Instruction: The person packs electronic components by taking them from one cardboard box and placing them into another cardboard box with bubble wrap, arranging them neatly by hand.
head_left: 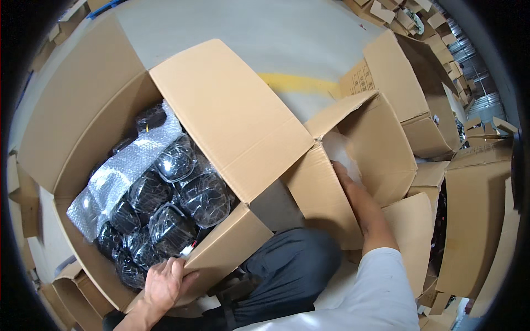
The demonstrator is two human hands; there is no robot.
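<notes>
A large open cardboard box [83, 259] on the left holds several rounded black parts [187, 198] wrapped in clear film. A sheet of bubble wrap [127, 165] lies across them. My left hand [165, 280] is closed over the box's near rim, beside a small white connector [187, 250] with a red wire. My right hand [343, 174] reaches down into a smaller open cardboard box [381, 149] on the right. There it is against translucent plastic wrapping [346, 154]; its fingers are mostly hidden by the box wall and the wrapping.
One wide flap [232, 110] of the left box spreads toward the right box. More open cartons [480, 220] crowd the right side, and another carton [403, 83] stands behind. A yellow stripe [301, 83] marks the grey floor beyond. My bent knee [309, 254] is between both boxes.
</notes>
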